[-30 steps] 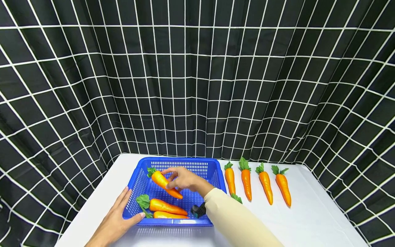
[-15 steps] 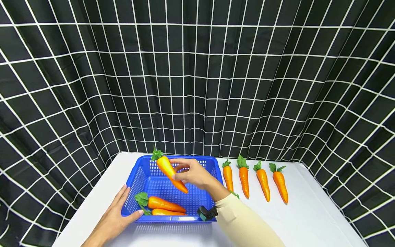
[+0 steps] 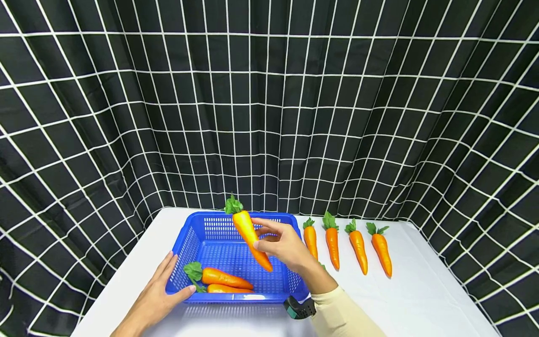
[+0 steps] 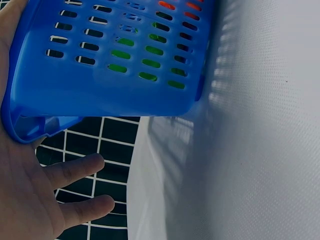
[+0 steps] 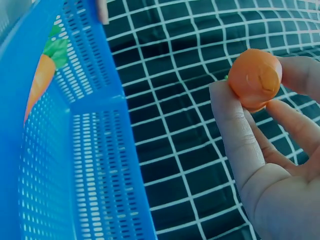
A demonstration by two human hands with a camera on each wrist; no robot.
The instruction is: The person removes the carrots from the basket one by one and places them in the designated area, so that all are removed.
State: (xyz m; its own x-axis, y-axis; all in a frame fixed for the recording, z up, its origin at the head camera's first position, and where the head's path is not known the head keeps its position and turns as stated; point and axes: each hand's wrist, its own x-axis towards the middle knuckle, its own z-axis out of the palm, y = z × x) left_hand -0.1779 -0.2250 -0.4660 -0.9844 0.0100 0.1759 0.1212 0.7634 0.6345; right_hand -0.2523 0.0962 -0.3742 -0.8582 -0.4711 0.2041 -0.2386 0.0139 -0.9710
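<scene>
My right hand (image 3: pixel 283 241) pinches an orange carrot (image 3: pixel 248 234) between thumb and fingers, above the blue basket (image 3: pixel 240 297). The carrot tilts, its green leaves up at the left and its tip down at the right. In the right wrist view, the same carrot (image 5: pixel 254 77) points its tip end at the camera. Two more carrots, an upper one (image 3: pixel 227 278) and a lower one (image 3: pixel 229 289), lie inside the basket at its front left. My left hand (image 3: pixel 157 290) rests on the basket's front left corner, fingers straight and thumb along the rim, as the left wrist view also shows.
Right of the basket, several carrots (image 3: pixel 358 248) lie in a row on the white table (image 3: pixel 404 309), leaves toward the back. Green leaves of another show beside my right forearm. A black curtain with white grid lines (image 3: pixel 269 117) surrounds the table.
My right hand has lifted the carrot up from inside the basket and carried it to the right, turning it steeper. The left hand stays at the basket's corner.
</scene>
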